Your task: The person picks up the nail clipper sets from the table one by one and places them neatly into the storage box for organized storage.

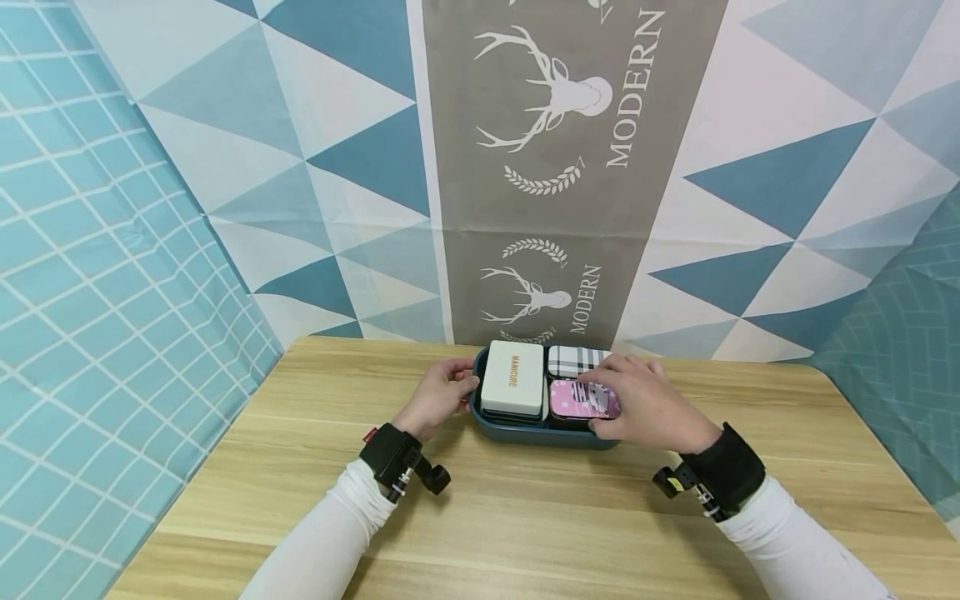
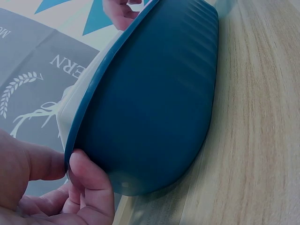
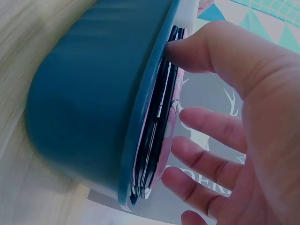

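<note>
A blue oval basin (image 1: 513,435) stands on the table and holds several flat cases. My left hand (image 1: 444,392) pinches its left rim, thumb inside and fingers outside, as the left wrist view shows. My right hand (image 1: 645,400) bends over a pink case (image 1: 573,398) with a cartoon print at the basin's right. In the right wrist view the thumb (image 3: 187,51) presses the near edge of this pink case, with the other fingertips close along its lid. A cream case (image 1: 513,371) marked MANICURE sits on top at the left. Behind the pink one lies a plaid case (image 1: 573,360).
The wooden table (image 1: 525,517) reaches back to a patterned cloth (image 1: 525,208) with deer heads, right behind the basin. A blue tiled cloth (image 1: 90,275) borders the left side. Black straps with small cameras are on both wrists.
</note>
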A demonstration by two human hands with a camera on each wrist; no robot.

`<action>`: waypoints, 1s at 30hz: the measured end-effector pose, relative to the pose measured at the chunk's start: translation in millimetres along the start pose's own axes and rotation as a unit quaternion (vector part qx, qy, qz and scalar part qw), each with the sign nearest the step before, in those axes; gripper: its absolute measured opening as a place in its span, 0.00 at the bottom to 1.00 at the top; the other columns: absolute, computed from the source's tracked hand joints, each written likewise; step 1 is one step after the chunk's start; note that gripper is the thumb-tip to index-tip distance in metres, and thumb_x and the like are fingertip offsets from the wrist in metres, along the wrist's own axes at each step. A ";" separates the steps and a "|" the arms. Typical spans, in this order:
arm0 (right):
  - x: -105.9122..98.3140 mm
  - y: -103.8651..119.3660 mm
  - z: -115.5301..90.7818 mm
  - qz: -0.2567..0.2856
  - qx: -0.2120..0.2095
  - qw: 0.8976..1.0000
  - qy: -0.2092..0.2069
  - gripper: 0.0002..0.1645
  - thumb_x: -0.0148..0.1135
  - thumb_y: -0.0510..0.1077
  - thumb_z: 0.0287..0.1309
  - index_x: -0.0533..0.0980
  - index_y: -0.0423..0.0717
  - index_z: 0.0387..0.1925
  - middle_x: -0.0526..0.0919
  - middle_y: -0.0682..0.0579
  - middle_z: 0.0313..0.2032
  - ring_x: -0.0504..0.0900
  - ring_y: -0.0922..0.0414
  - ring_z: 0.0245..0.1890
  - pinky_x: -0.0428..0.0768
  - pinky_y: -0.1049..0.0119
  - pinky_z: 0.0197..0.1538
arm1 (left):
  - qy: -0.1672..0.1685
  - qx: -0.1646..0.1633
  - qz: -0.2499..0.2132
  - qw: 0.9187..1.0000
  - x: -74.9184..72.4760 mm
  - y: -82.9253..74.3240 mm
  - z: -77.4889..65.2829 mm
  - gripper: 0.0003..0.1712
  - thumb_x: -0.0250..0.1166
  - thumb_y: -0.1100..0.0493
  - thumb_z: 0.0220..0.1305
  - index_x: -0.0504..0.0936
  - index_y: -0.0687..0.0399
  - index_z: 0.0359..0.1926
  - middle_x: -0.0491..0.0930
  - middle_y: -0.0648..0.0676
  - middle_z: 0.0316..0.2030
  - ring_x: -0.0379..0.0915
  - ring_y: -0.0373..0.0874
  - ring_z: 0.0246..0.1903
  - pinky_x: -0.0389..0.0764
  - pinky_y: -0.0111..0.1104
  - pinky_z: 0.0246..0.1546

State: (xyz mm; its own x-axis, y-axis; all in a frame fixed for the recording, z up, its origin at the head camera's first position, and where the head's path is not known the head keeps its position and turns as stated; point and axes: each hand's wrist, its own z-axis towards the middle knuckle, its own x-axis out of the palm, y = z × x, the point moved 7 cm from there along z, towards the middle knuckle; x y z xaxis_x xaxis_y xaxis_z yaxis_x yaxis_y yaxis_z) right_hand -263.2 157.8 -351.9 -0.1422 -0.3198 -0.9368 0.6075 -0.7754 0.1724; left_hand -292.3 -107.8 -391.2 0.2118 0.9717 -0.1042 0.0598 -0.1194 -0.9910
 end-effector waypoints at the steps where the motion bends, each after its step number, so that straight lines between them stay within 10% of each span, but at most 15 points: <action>1: -0.2 0.1 -0.2 0.000 0.000 1.000 -0.001 0.35 0.75 0.59 0.38 0.79 0.57 0.53 0.76 0.57 0.46 0.68 0.59 0.44 0.57 0.55 0.42 | 0.000 0.001 0.001 1.000 0.1 -0.1 -0.2 0.23 0.54 0.69 0.69 0.66 0.73 0.63 0.70 0.60 0.39 0.69 0.44 0.28 0.76 0.36 0.29; 30: -11.3 -2.8 -8.0 0.032 0.018 0.999 -0.025 0.39 0.75 0.61 0.39 0.77 0.54 0.56 0.73 0.54 0.50 0.68 0.53 0.51 0.57 0.49 0.47 | 0.003 -0.008 -0.010 1.000 0.4 -0.6 -0.3 0.23 0.54 0.68 0.70 0.65 0.73 0.63 0.69 0.59 0.38 0.69 0.46 0.29 0.76 0.39 0.31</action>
State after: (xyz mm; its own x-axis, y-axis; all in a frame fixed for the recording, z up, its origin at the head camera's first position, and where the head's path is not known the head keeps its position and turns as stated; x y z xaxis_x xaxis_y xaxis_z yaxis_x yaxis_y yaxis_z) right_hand -257.0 167.9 -344.2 -0.1436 -0.3959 -0.9070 0.5881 -0.7712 0.2435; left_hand -291.9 -107.4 -390.6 0.2154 0.9729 -0.0847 0.0801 -0.1040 -0.9913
